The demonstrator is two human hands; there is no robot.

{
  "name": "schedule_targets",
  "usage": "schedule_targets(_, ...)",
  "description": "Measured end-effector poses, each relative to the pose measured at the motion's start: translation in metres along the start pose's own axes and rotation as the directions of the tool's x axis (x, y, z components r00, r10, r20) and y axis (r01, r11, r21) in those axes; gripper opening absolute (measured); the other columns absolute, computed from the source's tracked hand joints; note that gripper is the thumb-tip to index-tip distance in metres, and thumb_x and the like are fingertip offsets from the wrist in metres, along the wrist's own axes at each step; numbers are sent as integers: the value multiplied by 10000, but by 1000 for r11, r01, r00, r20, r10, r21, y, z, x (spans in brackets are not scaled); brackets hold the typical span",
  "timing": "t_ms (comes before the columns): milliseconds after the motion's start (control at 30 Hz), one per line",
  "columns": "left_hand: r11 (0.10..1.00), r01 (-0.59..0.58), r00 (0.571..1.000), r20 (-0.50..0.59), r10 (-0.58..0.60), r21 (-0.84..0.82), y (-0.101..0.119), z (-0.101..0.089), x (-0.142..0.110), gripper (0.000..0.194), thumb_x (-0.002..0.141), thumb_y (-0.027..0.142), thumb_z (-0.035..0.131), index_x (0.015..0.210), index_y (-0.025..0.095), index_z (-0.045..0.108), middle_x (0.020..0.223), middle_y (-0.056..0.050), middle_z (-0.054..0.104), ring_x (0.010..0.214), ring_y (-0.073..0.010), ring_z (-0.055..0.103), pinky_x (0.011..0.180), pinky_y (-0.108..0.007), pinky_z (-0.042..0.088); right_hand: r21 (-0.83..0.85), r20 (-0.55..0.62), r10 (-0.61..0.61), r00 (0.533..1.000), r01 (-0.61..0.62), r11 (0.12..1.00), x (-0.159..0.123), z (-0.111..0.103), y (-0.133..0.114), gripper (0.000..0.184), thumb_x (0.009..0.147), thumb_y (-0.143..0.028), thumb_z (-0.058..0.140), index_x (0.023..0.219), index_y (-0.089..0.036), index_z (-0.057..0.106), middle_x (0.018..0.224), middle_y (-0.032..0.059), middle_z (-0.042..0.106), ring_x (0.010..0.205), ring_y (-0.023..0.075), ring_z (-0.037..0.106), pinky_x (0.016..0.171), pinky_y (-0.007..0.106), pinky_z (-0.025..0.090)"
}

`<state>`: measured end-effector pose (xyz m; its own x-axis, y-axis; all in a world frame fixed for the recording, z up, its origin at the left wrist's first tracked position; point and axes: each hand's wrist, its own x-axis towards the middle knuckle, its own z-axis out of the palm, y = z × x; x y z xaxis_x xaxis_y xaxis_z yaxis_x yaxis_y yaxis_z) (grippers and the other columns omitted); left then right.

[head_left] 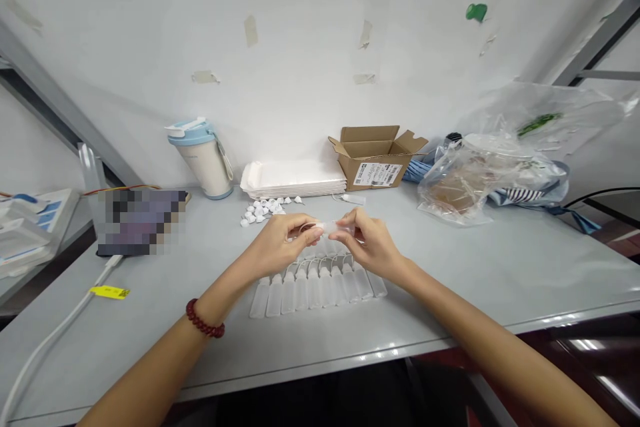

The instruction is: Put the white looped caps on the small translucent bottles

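Note:
Between my two hands, above the desk, is a small translucent plastic squeeze bottle [329, 227] lying sideways. My left hand [280, 239] pinches its left end, where a thin white loop shows. The fingers of my right hand [373, 243] close round the right end, partly hiding it. Just below lies a row of similar squeeze bottles [314, 290], with white loops at their necks. More bottles behind that row are partly covered by my hands. Beyond my left hand sits a loose pile of small white caps [260, 211].
White stacked trays [300, 180] and an open cardboard box [377, 163] stand against the wall. One more bottle [354, 199] lies before them. A tumbler [203, 160] and a blurred-out device [143, 221] with a cable [60, 327] are left, plastic bags [465, 187] right.

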<state>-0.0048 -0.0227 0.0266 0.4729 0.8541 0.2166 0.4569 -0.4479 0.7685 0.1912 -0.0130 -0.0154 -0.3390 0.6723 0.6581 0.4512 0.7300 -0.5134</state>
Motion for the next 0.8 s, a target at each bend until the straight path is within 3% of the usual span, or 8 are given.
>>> schedule_targets(100, 997, -58, 998, -34, 60, 50, 0, 1, 0, 233, 867, 325, 506, 761, 162, 636, 774, -22, 661, 701, -140, 572, 607, -246, 426, 186, 74, 190, 979, -200, 962, 3, -4, -5, 216, 850, -387, 560, 793, -204, 460, 510, -67, 445, 419, 78, 379, 414, 214, 304)
schedule_targets(233, 1000, 2, 999, -39, -3, -25, -1, 3, 1, 284, 872, 389, 496, 765, 167, 638, 776, -23, 667, 699, -141, 583, 610, -246, 445, 331, 126, 308, 943, -332, 883, 6, -6, -7, 243, 835, -416, 565, 797, -196, 470, 551, -54, 493, 431, 69, 372, 414, 207, 291)
schedule_targets(400, 966, 143, 990, 22, -141, -215, -5, 5, 3, 452, 901, 477, 402, 687, 146, 623, 637, -23, 619, 574, -120, 566, 582, -250, 478, 325, 97, 272, 957, -288, 901, 5, -5, -7, 245, 821, -409, 588, 794, -197, 469, 568, -57, 478, 453, 70, 379, 435, 215, 314)
schedule_targets(533, 932, 182, 983, 47, -176, -314, -6, 9, 4, 429, 870, 485, 470, 657, 138, 604, 565, -2, 559, 507, -101, 527, 522, -237, 463, 302, 85, 260, 962, -273, 913, 5, -5, -8, 236, 849, -409, 550, 783, -199, 465, 562, -62, 440, 456, 72, 373, 429, 213, 300)
schedule_targets(733, 771, 335, 941, 147, -306, -542, -4, 15, 2, 420, 848, 505, 499, 680, 133, 597, 553, 14, 492, 477, -93, 479, 436, -230, 437, 254, 34, 203, 979, -204, 945, 4, -3, -9, 192, 863, -364, 536, 795, -193, 479, 606, -50, 446, 492, 76, 380, 466, 217, 322)
schedule_targets(800, 774, 326, 944, 142, -297, -543, -2, 15, 2, 403, 841, 485, 520, 662, 131, 592, 551, 16, 483, 481, -92, 470, 436, -227, 429, 268, 54, 218, 974, -224, 937, 4, -2, -9, 194, 871, -364, 523, 791, -194, 475, 584, -57, 433, 476, 74, 357, 454, 216, 304)
